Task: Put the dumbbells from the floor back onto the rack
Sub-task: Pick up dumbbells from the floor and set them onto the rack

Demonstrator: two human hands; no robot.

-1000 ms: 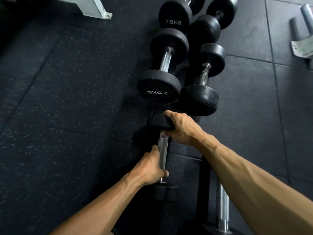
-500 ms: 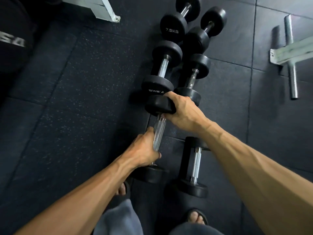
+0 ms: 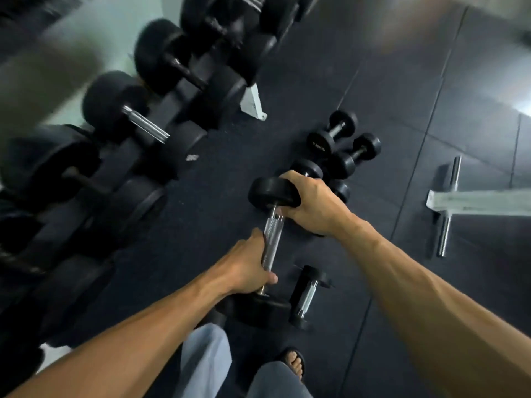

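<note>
Only blurred white print marks one floor dumbbell (image 3: 319, 143).

The dark rubber floor (image 3: 388, 90) carries a small dumbbell (image 3: 308, 297) just right of my near grip, several more dumbbells (image 3: 343, 152) beyond my far grip, and a white bench foot (image 3: 471, 203) well to the right.

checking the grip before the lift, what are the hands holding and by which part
Both hold one black rubber-headed dumbbell with a knurled steel handle. The left hand grips the handle; the right hand grips the far head.
</note>
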